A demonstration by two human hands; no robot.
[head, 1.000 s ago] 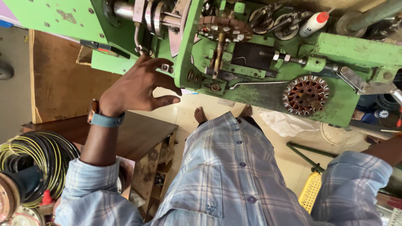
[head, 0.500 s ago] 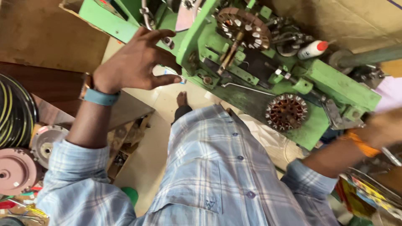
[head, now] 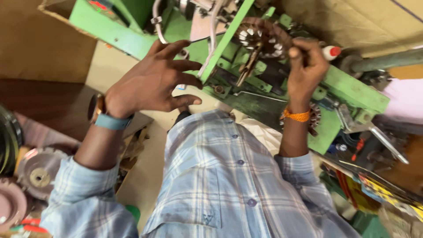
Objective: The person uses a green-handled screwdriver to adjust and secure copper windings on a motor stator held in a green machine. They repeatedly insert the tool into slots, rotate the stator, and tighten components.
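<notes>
Fingers of left hand splayed wide, holding nothing, hovering just beside green winding machine. Right hand, fingers pinched narrow, cannot tell on what, touches toothed stator core mounted atop machine. Winding seemingly unfinished.

Both arms reaching forward and up

The left hand is hovering with its fingers spread wide and slightly curled, grasping nothing; the right hand is curling its fingers inward, wrist bent, forearm raised.
</notes>
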